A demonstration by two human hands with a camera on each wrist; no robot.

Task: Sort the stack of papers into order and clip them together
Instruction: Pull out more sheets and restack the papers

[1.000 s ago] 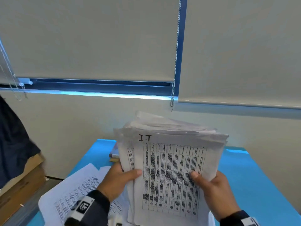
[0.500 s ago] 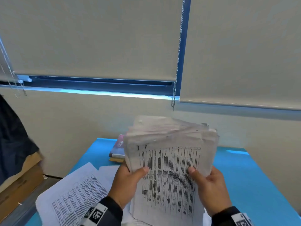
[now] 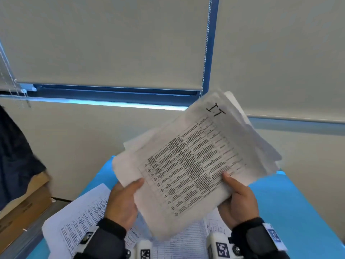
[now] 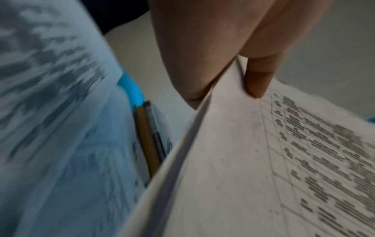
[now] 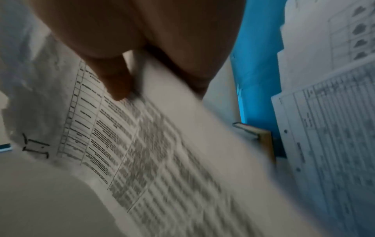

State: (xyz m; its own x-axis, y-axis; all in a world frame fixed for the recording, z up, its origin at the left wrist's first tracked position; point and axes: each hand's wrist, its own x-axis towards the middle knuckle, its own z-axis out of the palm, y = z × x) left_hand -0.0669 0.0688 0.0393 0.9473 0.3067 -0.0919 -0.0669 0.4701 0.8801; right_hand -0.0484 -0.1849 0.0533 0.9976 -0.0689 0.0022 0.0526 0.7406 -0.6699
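A thick stack of papers with printed tables and a handwritten "I.T" on its top sheet is held up above the blue table, tilted with its top toward the upper right. My left hand grips its lower left edge, thumb on the front sheet. My right hand grips the lower right edge, thumb on the print. The left wrist view shows the stack pinched between thumb and fingers. In the right wrist view the thumb presses the same stack. No clip shows.
Loose printed sheets lie on the table at the left, and more sheets lie under the hands. Books sit at the table's far edge. A cardboard box and dark cloth stand left. Wall and blinds lie ahead.
The stack stood upright before; both hands have now turned it clockwise, so its top points up and right. The left hand has slid to the stack's lower corner.
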